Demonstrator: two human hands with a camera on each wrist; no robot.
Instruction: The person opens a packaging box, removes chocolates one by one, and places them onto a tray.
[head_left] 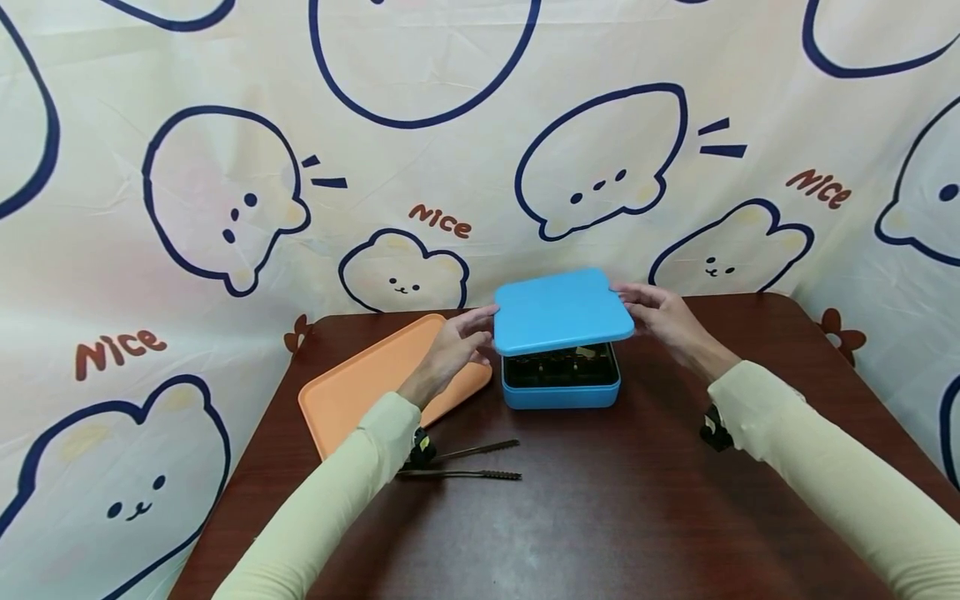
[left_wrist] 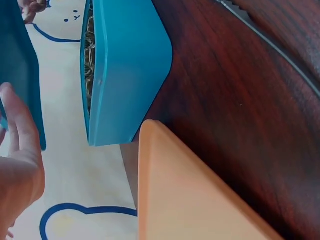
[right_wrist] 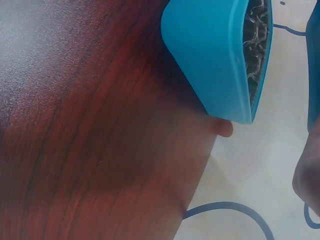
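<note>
A light blue lid (head_left: pixel 562 310) is held tilted above a blue lunch box (head_left: pixel 562 397). My left hand (head_left: pixel 454 346) grips the lid's left edge, and my right hand (head_left: pixel 663 318) has its right edge. Between lid and box a gap shows at the front, with a dark interior and shiny, crinkled contents. In the left wrist view, the fingers (left_wrist: pixel 22 122) lie along the lid's side, apart from the box wall (left_wrist: pixel 127 75). The right wrist view catches only part of the right hand (right_wrist: pixel 307 175) near the lid's edge (right_wrist: pixel 314 70).
An orange tray (head_left: pixel 367 387) lies left of the box, partly behind the left forearm. Metal tongs (head_left: pixel 480 475) with serrated tips rest in front of it on the dark wooden table (head_left: pixel 600 517). A patterned cloth (head_left: pixel 405 167) hangs behind the table.
</note>
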